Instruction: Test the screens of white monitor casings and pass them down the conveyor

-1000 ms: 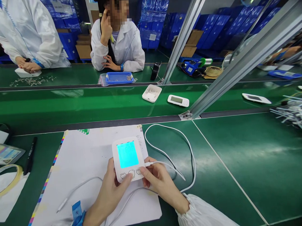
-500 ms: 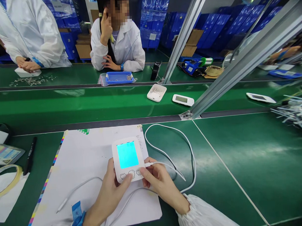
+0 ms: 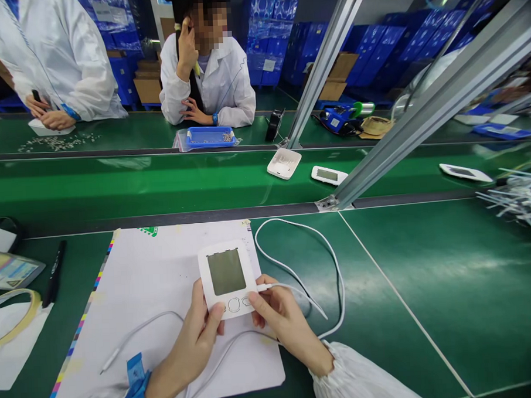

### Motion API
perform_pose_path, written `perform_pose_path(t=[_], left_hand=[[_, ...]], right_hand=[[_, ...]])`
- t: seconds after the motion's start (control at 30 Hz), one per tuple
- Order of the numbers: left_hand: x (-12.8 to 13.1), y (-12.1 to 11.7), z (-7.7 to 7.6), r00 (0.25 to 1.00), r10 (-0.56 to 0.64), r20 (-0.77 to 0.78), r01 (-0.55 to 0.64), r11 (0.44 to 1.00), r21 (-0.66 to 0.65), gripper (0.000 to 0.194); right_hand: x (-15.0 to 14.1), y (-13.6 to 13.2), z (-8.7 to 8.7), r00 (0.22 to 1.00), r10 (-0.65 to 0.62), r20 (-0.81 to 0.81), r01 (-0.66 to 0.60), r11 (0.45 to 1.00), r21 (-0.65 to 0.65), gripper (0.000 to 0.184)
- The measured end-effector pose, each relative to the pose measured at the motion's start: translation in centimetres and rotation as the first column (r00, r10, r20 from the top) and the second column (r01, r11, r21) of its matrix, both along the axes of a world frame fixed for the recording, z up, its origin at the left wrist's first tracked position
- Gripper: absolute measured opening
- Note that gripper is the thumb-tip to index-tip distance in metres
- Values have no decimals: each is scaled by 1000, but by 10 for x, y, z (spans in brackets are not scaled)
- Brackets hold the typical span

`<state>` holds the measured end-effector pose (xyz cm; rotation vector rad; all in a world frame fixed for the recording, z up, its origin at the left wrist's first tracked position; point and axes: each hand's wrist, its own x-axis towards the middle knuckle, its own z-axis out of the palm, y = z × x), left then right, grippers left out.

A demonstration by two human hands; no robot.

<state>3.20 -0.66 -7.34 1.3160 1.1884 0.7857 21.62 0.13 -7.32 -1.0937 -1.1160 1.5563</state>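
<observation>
A white handheld device with a grey, unlit screen and round buttons along its lower edge is held over a white paper sheet. My left hand grips its lower left corner, thumb near the buttons. My right hand holds the lower right corner, where a white cable plugs into the side and loops across the green mat. A second white cable lies on the paper.
A conveyor belt carries a white shell and two flat devices. Two people in white coats are across it, with a blue tray. A marker, tape roll and metal posts are nearby.
The device's screen has gone from lit cyan to dark grey. My left thumb shifted slightly off the buttons. The parts on the conveyor have drifted to the right.
</observation>
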Motion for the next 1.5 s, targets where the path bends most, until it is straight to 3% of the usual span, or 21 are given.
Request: perform_pose_path(t=[0.37, 1.5], left_hand=[[7, -1, 11, 994, 94, 46, -93, 995, -19, 42], [6, -1, 7, 997, 70, 29, -70, 997, -16, 38]], right_hand=[[0, 0, 1, 1000, -2, 6, 2, 1000, -17, 39], [0, 0, 1, 1000, -4, -14, 4, 1000, -21, 35]])
